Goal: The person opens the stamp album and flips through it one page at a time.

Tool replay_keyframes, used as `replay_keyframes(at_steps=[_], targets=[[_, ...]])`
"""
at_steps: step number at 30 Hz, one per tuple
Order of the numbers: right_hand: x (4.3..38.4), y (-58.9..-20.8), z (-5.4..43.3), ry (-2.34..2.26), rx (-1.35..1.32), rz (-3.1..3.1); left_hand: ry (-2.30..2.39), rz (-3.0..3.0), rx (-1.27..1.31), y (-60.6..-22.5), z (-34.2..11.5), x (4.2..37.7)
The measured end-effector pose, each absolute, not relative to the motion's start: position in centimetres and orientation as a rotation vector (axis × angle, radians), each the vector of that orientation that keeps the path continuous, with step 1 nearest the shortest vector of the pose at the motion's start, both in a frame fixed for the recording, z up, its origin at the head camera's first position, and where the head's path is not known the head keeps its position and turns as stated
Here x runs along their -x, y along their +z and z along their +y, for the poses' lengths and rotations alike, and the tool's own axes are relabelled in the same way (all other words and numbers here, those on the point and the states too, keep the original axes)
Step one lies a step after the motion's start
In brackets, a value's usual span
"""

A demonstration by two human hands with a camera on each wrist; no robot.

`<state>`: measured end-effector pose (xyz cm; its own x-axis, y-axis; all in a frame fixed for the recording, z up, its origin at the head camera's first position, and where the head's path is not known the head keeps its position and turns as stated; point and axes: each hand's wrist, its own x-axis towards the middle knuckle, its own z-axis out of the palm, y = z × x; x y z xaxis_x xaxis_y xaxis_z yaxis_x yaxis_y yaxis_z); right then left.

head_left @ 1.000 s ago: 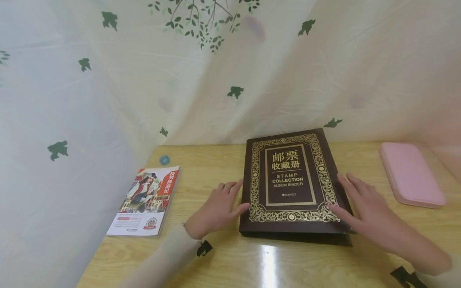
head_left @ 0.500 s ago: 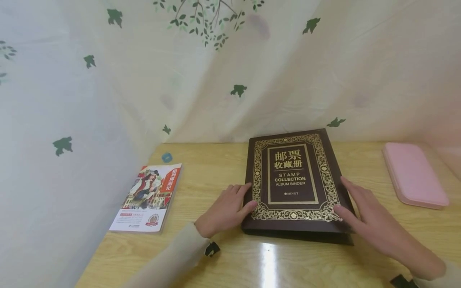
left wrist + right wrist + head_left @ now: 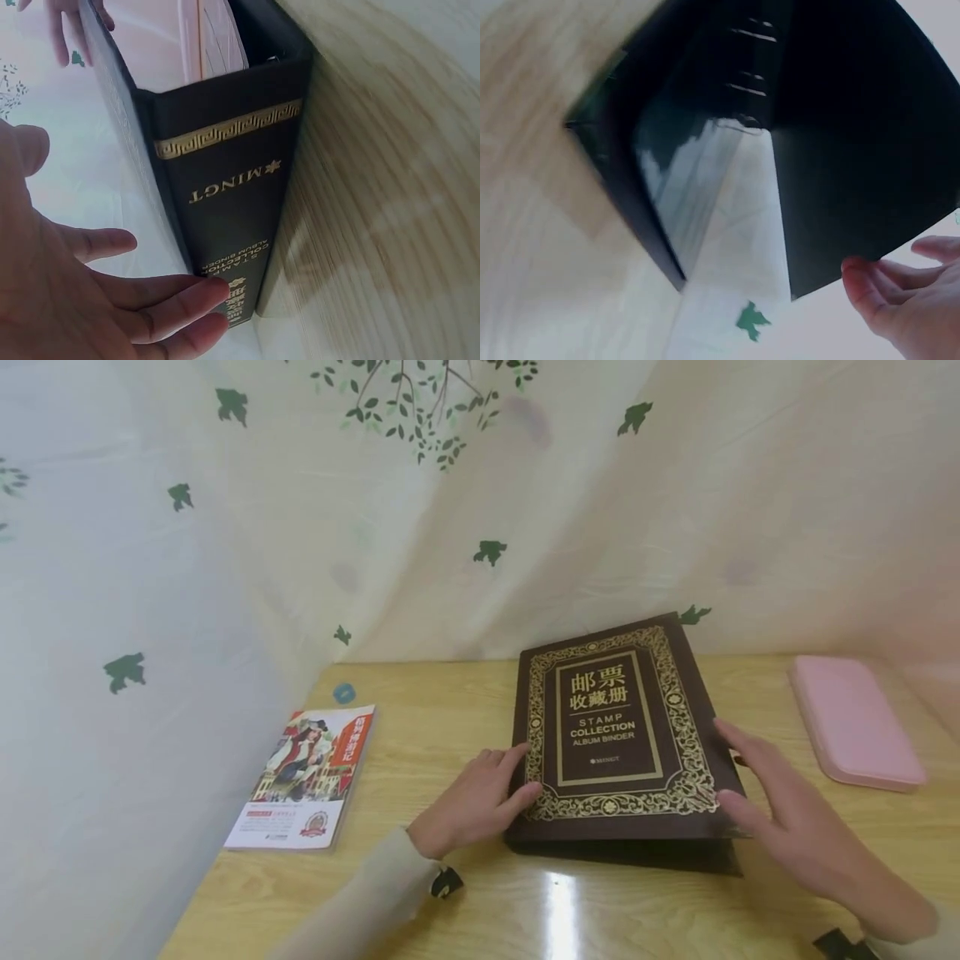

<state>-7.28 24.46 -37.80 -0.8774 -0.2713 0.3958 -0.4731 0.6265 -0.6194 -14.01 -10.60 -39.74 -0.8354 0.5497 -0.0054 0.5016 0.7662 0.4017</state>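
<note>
A dark brown stamp album (image 3: 607, 735) with gold ornament lies on the wooden table, its front cover raised at the right side. At its left edge my left hand (image 3: 480, 802) rests, thumb over the cover and straight fingers (image 3: 187, 300) against the spine (image 3: 225, 180). My right hand (image 3: 802, 827) holds the lifted cover by its right edge, thumb on the upper side. In the right wrist view that hand (image 3: 907, 292) has its fingertips at the edge of the black inner cover (image 3: 862, 157), with metal rings (image 3: 750, 82) showing inside.
A paperback book (image 3: 300, 777) lies left of the album, a small blue round object (image 3: 343, 693) just behind it. On the right is a pink case (image 3: 858, 722). A pale curtain with printed leaves and birds (image 3: 450, 552) hangs behind the table (image 3: 420, 743).
The album's front cover has risen along its right side, opening a wider gap underneath. My right hand has gone up with it, and my left hand has shifted slightly right against the spine.
</note>
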Motion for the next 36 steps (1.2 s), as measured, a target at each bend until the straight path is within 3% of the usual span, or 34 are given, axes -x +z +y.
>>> replay_keyframes(at_steps=[11, 20, 27, 36], targets=[[8.0, -35.2, 25.6, 1.242, -0.832, -2.255, 0.646, 2.741, -0.981, -39.7, -9.0, 13.3], [9.6, -32.6, 22.3, 1.522, -1.179, -1.823, 0.572, 2.824, -0.994, -36.9, -8.1, 12.9], [9.8, -32.4, 20.2, 1.593, -1.153, -1.812, 0.855, 2.913, -1.339, -32.3, -7.2, 13.0], [10.0, -32.1, 16.5, 1.569, -1.265, -1.840, 1.211, 2.855, -1.686, -29.6, -6.1, 12.8]])
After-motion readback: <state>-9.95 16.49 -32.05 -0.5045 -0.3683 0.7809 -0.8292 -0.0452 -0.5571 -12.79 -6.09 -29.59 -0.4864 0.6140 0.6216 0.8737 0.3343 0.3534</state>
